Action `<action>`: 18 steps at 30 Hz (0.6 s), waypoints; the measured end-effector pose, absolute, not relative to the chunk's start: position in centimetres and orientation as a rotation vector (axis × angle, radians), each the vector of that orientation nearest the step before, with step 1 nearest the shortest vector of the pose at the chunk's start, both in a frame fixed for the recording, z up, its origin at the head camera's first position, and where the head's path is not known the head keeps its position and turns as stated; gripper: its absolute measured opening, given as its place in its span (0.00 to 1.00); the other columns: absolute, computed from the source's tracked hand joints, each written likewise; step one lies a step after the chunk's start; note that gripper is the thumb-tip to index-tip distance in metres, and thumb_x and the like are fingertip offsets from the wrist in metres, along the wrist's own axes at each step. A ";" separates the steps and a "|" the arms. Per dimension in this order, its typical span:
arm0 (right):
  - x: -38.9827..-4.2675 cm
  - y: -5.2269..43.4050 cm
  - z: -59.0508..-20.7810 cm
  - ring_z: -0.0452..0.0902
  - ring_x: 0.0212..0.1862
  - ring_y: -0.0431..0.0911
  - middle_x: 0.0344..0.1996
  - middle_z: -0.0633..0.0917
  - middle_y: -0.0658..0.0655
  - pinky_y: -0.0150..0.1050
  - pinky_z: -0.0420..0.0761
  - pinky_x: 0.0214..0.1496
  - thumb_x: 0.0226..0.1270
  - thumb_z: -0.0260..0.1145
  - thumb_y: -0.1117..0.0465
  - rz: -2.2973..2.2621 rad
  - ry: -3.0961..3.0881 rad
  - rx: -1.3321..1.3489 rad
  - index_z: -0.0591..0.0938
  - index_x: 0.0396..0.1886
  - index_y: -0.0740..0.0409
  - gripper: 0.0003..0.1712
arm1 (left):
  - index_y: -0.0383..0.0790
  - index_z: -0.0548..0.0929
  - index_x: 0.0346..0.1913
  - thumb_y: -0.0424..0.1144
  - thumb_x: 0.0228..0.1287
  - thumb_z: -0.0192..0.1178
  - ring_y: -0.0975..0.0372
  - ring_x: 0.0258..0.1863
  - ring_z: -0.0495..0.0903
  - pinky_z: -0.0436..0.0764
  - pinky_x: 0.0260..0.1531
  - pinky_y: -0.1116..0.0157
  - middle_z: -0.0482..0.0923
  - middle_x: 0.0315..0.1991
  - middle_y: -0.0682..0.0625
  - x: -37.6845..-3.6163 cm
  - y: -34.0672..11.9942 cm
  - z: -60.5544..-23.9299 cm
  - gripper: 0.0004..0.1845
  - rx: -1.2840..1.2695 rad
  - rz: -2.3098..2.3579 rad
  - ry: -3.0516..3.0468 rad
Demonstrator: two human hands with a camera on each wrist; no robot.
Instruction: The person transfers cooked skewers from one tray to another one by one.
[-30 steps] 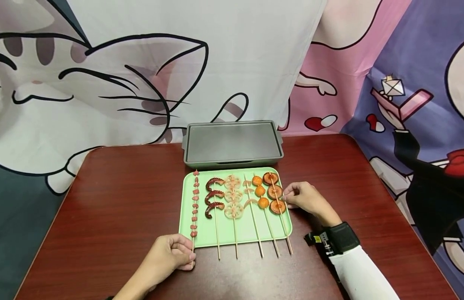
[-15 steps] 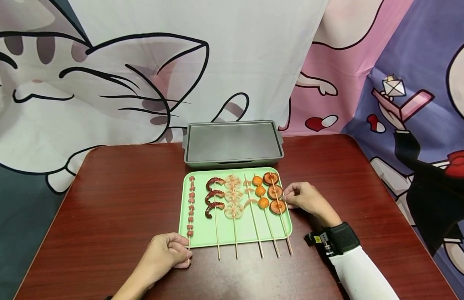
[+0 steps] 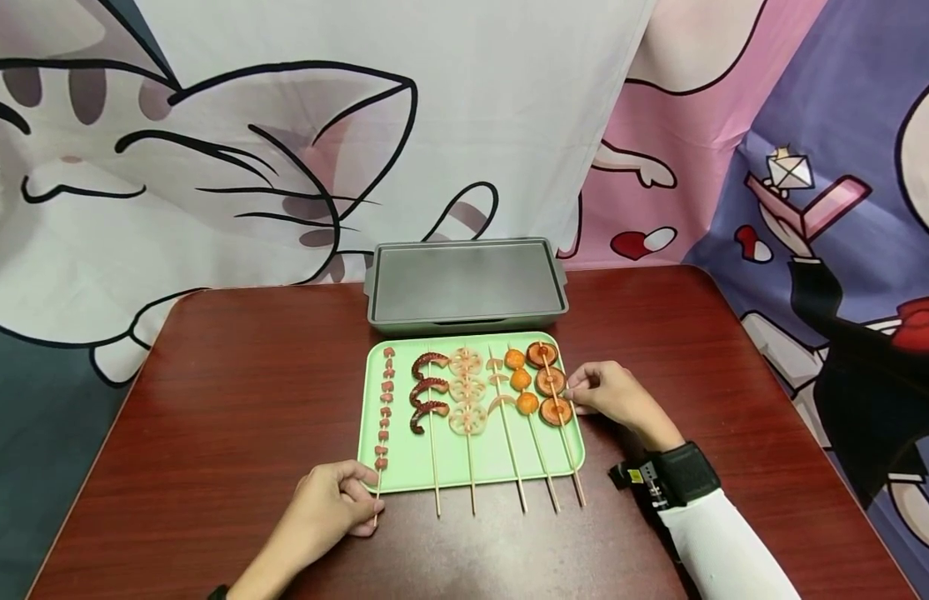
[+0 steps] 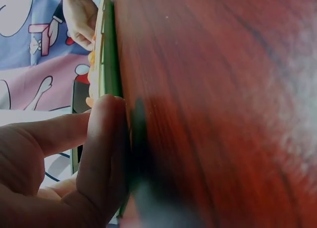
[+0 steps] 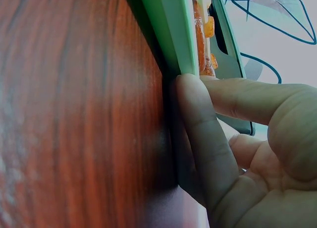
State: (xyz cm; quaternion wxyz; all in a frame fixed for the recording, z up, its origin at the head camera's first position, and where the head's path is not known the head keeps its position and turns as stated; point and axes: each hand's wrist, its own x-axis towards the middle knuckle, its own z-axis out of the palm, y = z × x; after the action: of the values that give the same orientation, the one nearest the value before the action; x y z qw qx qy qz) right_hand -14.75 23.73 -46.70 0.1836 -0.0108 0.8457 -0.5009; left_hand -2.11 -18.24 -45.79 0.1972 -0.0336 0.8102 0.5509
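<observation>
In the head view my left hand [image 3: 322, 508] pinches the bare lower end of a skewer [image 3: 385, 411] threaded with small reddish meat pieces. This skewer lies along the left side of a light green tray [image 3: 412, 462], tilted slightly, its stick end past the tray's front rim. My right hand [image 3: 617, 398] grips the tray's right rim between thumb and fingers, as the right wrist view shows with the tray edge [image 5: 171, 29]. Beside the meat, more skewers run across the tray: tentacles [image 3: 430, 386], lotus root slices [image 3: 466, 390], pale curved pieces [image 3: 501, 402], orange balls [image 3: 527, 403] and mushroom slices [image 3: 556, 412].
A grey griddle pan [image 3: 467, 283] stands right behind the tray. Both rest on a reddish-brown wooden table [image 3: 247, 400]. Printed cloths [image 3: 501, 108] hang behind and to the right of the table. Several stick ends jut over the tray's front rim.
My left hand has drawn the meat skewer towards me and left, so its tip no longer overlaps the tray's back rim; its top has since swung slightly right. My right hand stays put.
</observation>
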 end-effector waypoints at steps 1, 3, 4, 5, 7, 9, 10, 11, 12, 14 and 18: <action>-14.7 23.8 -46.7 0.84 0.31 0.40 0.30 0.85 0.57 0.34 0.88 0.35 0.68 0.71 0.67 -1.412 2.387 -0.025 0.83 0.39 0.70 0.08 | 0.27 0.83 0.46 0.25 0.56 0.73 0.58 0.22 0.87 0.88 0.24 0.64 0.86 0.25 0.46 -2.1 -18.2 -45.8 0.15 -0.094 1.524 2.285; -14.6 23.9 -46.7 0.84 0.31 0.41 0.30 0.85 0.57 0.34 0.88 0.35 0.67 0.71 0.68 -1.403 2.392 -0.017 0.83 0.39 0.70 0.08 | 0.28 0.83 0.45 0.26 0.56 0.73 0.58 0.20 0.87 0.87 0.23 0.64 0.86 0.23 0.47 -2.2 -18.0 -45.7 0.14 -0.094 1.489 2.308; -14.5 24.0 -46.7 0.84 0.31 0.41 0.30 0.85 0.57 0.34 0.88 0.35 0.67 0.71 0.68 -1.399 2.392 -0.015 0.84 0.39 0.70 0.07 | 0.29 0.84 0.45 0.26 0.56 0.74 0.58 0.20 0.87 0.87 0.22 0.64 0.85 0.23 0.47 -2.2 -18.0 -45.7 0.14 -0.096 1.478 2.315; -14.4 24.0 -46.8 0.84 0.31 0.40 0.30 0.85 0.57 0.34 0.88 0.35 0.67 0.71 0.68 -1.396 2.393 -0.010 0.84 0.39 0.70 0.07 | 0.29 0.84 0.45 0.27 0.57 0.74 0.58 0.19 0.87 0.87 0.22 0.64 0.85 0.23 0.48 -2.2 -18.0 -45.6 0.14 -0.101 1.471 2.321; -14.3 24.0 -46.9 0.84 0.30 0.40 0.29 0.85 0.57 0.34 0.88 0.35 0.67 0.71 0.68 -1.392 2.394 -0.021 0.84 0.38 0.69 0.07 | 0.30 0.83 0.43 0.29 0.58 0.73 0.58 0.19 0.86 0.87 0.21 0.64 0.85 0.23 0.47 -2.2 -18.1 -45.4 0.12 -0.122 1.472 2.334; -14.3 23.9 -47.0 0.84 0.30 0.40 0.29 0.86 0.57 0.34 0.88 0.35 0.67 0.71 0.67 -1.388 2.394 -0.034 0.84 0.38 0.69 0.07 | 0.32 0.83 0.40 0.31 0.60 0.73 0.58 0.19 0.86 0.87 0.21 0.64 0.84 0.24 0.47 -2.4 -18.5 -44.9 0.10 -0.159 1.474 2.367; -14.4 23.9 -47.1 0.84 0.30 0.40 0.29 0.86 0.56 0.34 0.88 0.35 0.67 0.71 0.67 -1.385 2.394 -0.042 0.84 0.38 0.69 0.07 | 0.33 0.83 0.38 0.33 0.62 0.73 0.59 0.19 0.86 0.87 0.21 0.64 0.83 0.24 0.46 -2.5 -18.8 -44.6 0.09 -0.173 1.473 2.392; -14.4 23.8 -47.1 0.84 0.30 0.40 0.29 0.86 0.56 0.34 0.88 0.35 0.68 0.71 0.66 -1.382 2.394 -0.049 0.84 0.38 0.68 0.07 | 0.34 0.83 0.36 0.34 0.63 0.72 0.59 0.19 0.85 0.87 0.22 0.64 0.83 0.23 0.46 -2.6 -19.1 -44.4 0.08 -0.178 1.467 2.420; -14.4 23.8 -47.1 0.84 0.30 0.40 0.29 0.86 0.57 0.34 0.88 0.35 0.68 0.71 0.66 -1.379 2.394 -0.057 0.84 0.38 0.69 0.07 | 0.35 0.83 0.35 0.35 0.65 0.71 0.60 0.19 0.85 0.87 0.22 0.65 0.83 0.23 0.46 -2.7 -19.4 -44.1 0.08 -0.177 1.459 2.450; -14.5 23.8 -47.1 0.85 0.30 0.41 0.30 0.86 0.57 0.35 0.88 0.35 0.68 0.71 0.66 -1.383 2.385 -0.053 0.84 0.38 0.69 0.07 | 0.37 0.83 0.34 0.37 0.67 0.70 0.61 0.20 0.85 0.87 0.24 0.65 0.83 0.23 0.47 -3.1 -20.1 -43.6 0.08 -0.169 1.428 2.512; -14.7 23.7 -46.9 0.85 0.31 0.42 0.30 0.87 0.58 0.35 0.89 0.36 0.68 0.70 0.67 -1.389 2.370 -0.058 0.83 0.39 0.70 0.08 | 0.42 0.83 0.35 0.42 0.70 0.68 0.64 0.21 0.84 0.84 0.25 0.68 0.83 0.24 0.52 -3.8 -21.2 -43.3 0.08 -0.064 1.318 2.664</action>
State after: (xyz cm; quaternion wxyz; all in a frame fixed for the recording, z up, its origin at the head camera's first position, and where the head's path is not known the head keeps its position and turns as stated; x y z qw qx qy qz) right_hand -14.70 23.67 -46.95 0.1956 -0.0205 0.8458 -0.4959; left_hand -3.85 -21.25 -43.29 0.0843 -0.0215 0.8929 0.4418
